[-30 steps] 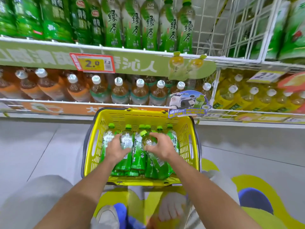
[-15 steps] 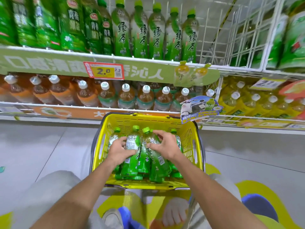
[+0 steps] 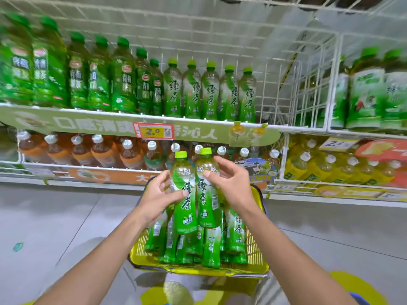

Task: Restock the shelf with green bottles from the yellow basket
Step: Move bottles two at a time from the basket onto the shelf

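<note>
Two green tea bottles are raised upright above the yellow basket [image 3: 255, 245]. My left hand [image 3: 157, 194] grips the left bottle [image 3: 184, 194] at its waist. My right hand [image 3: 229, 183] holds the right bottle [image 3: 207, 190] with thumb on the front and fingers spread behind it. Several more green bottles [image 3: 211, 247] stand in the basket below. On the upper wire shelf [image 3: 286, 126], a row of matching green tea bottles [image 3: 211, 91] stands, with a bare stretch of shelf to its right.
Darker green bottles [image 3: 97, 73] fill the upper shelf's left. Brown tea bottles [image 3: 101, 150] and yellow bottles [image 3: 330, 166] line the lower shelf. A white wire divider [image 3: 330, 84] bounds the gap on the right. A price tag [image 3: 153, 131] hangs on the shelf edge. Grey floor lies on both sides.
Both hands have lifted one bottle each out of the basket, up to the level of the lower shelf. The view has tilted upward toward the upper shelf.
</note>
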Available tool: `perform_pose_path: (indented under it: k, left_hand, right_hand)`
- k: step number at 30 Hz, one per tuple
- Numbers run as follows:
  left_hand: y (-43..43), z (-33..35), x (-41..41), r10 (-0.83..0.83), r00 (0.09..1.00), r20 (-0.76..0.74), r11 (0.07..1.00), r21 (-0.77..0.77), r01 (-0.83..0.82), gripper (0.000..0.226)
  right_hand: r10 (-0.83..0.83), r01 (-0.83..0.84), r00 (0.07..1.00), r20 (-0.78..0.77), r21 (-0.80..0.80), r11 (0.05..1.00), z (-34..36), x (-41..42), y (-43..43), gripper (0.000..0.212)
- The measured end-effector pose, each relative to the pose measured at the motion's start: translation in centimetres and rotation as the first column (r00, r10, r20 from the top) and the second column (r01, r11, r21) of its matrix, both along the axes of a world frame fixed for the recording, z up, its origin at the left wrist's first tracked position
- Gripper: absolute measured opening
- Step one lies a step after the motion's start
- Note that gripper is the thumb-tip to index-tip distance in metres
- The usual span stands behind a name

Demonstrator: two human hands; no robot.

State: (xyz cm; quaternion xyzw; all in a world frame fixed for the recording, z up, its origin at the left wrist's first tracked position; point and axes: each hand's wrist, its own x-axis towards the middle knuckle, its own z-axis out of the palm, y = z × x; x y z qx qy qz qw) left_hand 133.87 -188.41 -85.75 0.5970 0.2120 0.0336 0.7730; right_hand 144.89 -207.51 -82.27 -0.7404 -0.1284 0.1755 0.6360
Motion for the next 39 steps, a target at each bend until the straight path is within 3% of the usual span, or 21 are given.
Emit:
perform_pose_path:
  k: [2, 13, 20, 23, 27, 30, 33, 39]
  left_hand:
    - [0.1, 2.5, 0.5, -0.01, 0.997, 0.08, 1.0, 0.027, 0.008, 0.112]
    - [-2.0, 17.3, 7.7, -0.144, 0.925, 0.351, 0.971, 0.228, 0.065, 0.068]
    - [-3.3, 22.5, 14.3, -0.145, 0.901, 0.41, 0.971, 0.235, 0.049, 0.073]
    - [-4.2, 23.4, 17.3, -0.142, 0.909, 0.393, 0.965, 0.26, 0.038, 0.086]
    - [-5.5, 22.8, 19.7, -0.149, 0.931, 0.333, 0.966, 0.251, 0.065, 0.063]
    - [-5.5, 21.9, 20.9, -0.139, 0.939, 0.313, 0.969, 0.238, 0.064, 0.064]
    - [-5.4, 21.6, 21.9, -0.157, 0.931, 0.329, 0.969, 0.232, 0.081, 0.066]
    - [-6.3, 21.5, 24.2, -0.089, 0.922, 0.376, 0.984, 0.175, 0.024, 0.065]
  right_hand:
    - [-0.027, 0.026, 1.0, 0.014, 0.061, 0.998, 2.0, 0.3, -0.2, 0.062]
    - [-0.201, 0.143, 0.968, 0.153, 0.322, 0.936, 12.7, 5.8, -1.0, 0.064]
    - [-0.32, 0.233, 0.937, 0.14, 0.431, 0.872, 18.1, 11.2, -2.0, 0.055]
    - [-0.316, 0.247, 0.944, 0.095, 0.429, 0.869, 18.7, 14.1, -2.9, 0.045]
    - [-0.274, 0.232, 0.96, 0.059, 0.376, 0.897, 17.8, 16.8, -4.1, 0.062]
    - [-0.266, 0.239, 0.964, 0.021, 0.376, 0.895, 17.0, 17.8, -4.6, 0.043]
    - [-0.227, 0.215, 0.973, -0.029, 0.453, 0.865, 16.8, 18.8, -4.6, 0.033]
    - [-0.236, 0.203, 0.972, -0.001, 0.52, 0.83, 17.0, 20.6, -4.9, 0.039]
